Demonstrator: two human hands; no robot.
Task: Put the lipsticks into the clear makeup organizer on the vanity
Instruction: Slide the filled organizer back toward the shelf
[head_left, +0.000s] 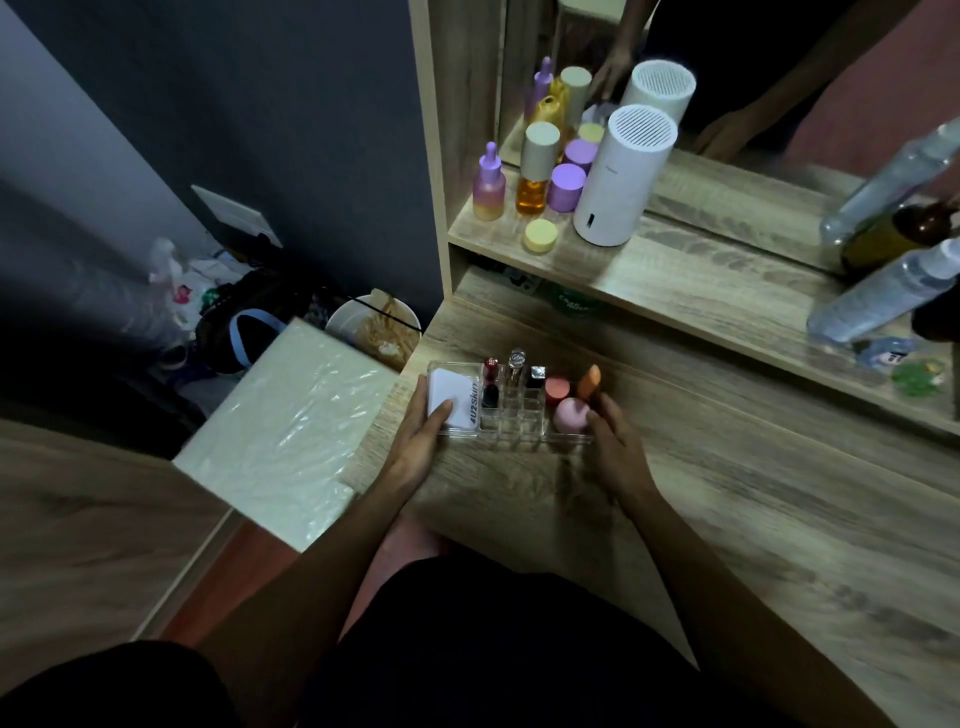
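Observation:
The clear makeup organizer (514, 423) sits near the front left corner of the wooden vanity (727, 493). In its grid slots stand a red lipstick (490, 370), a clear-capped one (516, 359) and a black-and-silver one (536, 376); a dark tube (489, 397) sits in front of the red one. A white packet (451, 397) fills its left compartment, and pink and orange sponges (570, 413) its right. My left hand (423, 434) grips the organizer's left end, thumb on the packet. My right hand (610, 441) holds its right end, fingers by the sponges.
A raised shelf (675, 280) behind carries purple and amber bottles (535, 176), a yellow jar (540, 235), a white cylindrical device (623, 176) and clear spray bottles (883, 291), with a mirror behind. Left of the vanity are a plastic-wrapped white board (291, 431) and a bucket (376, 327).

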